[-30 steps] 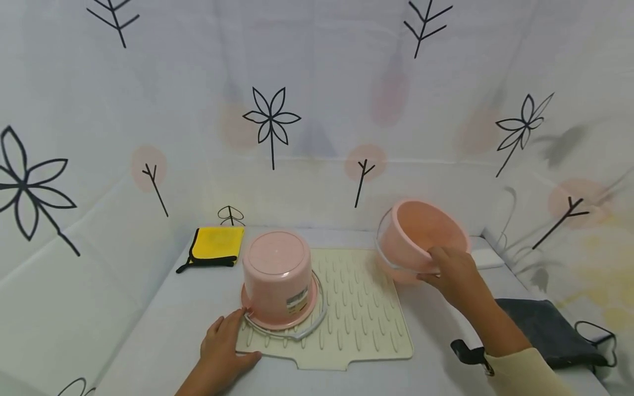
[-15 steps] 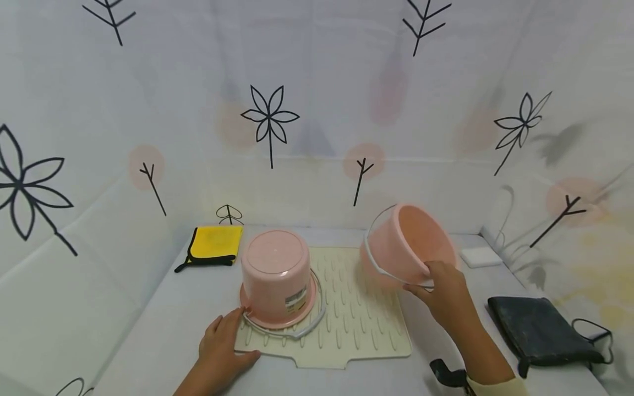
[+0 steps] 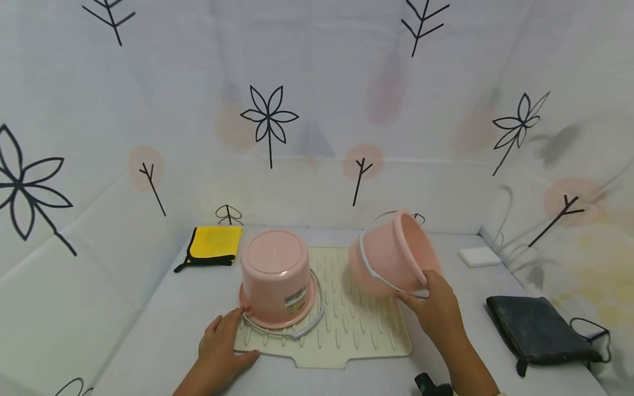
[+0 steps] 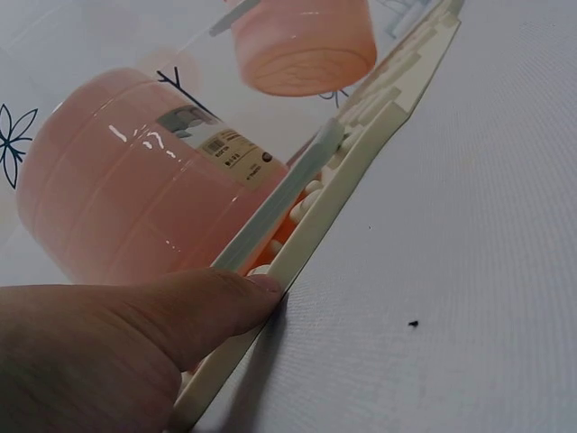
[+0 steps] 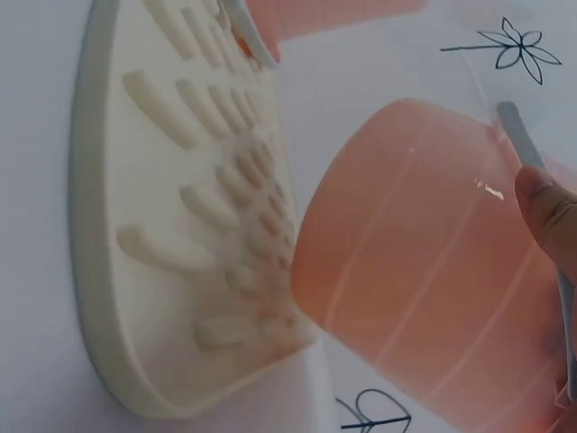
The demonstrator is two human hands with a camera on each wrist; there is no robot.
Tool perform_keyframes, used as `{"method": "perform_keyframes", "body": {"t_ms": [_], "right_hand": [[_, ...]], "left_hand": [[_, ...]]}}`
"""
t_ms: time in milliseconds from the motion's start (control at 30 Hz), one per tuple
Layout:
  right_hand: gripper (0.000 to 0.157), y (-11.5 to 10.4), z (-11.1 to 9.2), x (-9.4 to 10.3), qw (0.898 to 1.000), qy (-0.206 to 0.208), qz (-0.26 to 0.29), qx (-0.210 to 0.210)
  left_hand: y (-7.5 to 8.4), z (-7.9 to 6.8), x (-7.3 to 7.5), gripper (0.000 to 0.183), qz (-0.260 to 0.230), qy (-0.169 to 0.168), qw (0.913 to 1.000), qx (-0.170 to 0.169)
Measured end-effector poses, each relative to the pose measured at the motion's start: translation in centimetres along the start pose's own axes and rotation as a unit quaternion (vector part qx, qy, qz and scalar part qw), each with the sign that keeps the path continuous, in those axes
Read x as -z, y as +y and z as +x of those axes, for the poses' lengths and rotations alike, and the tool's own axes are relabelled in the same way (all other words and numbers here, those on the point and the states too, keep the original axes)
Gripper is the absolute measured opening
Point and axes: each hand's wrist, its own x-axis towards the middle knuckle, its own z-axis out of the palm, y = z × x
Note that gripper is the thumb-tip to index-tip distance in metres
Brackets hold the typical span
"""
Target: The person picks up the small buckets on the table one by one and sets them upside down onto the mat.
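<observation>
A pink bucket [image 3: 276, 278] stands upside down on the left half of a cream drying mat [image 3: 356, 330], its grey handle lying round its rim. My left hand [image 3: 223, 346] rests flat on the mat's front left corner, fingertips by that handle; in the left wrist view the thumb [image 4: 180, 311] presses the mat's edge [image 4: 334, 203]. My right hand [image 3: 433, 308] grips the rim of a second pink bucket [image 3: 388, 256], held tilted on its side above the mat's right part, mouth facing right. The right wrist view shows that bucket [image 5: 424, 271] over the mat [image 5: 171, 225].
A yellow cloth [image 3: 214, 245] with black trim lies at the back left of the white table. A white block [image 3: 477, 257] sits at the back right, and a black pouch [image 3: 537, 333] with a cord lies at the right. Patterned sheets wall in the table.
My right hand has carried the second bucket leftward and lower, from beyond the mat's right edge to above it, and tipped it further onto its side. The left hand has stayed put.
</observation>
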Motion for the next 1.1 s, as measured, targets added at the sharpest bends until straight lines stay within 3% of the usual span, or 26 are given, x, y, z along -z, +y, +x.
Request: {"method": "perform_keyframes", "body": {"t_ms": [233, 667, 1100], "right_hand": [[0.082, -1.0, -1.1, -0.6, 0.998, -0.018, 0.023, -0.047], [0.093, -2.5, -2.4, -1.2, 0.986, -0.027, 0.111, -0.121], [0.08, -2.7, -3.5, -2.1, 0.976, -0.023, 0.157, -0.148]], "left_hand": [[0.1, -0.1, 0.0, 0.115, 0.0, -0.003, 1.0, 0.004], [0.2, 0.1, 0.0, 0.115, 0.0, 0.0, 1.0, -0.001], [0.4, -0.2, 0.1, 0.114, 0.006, 0.003, 1.0, 0.002]]}}
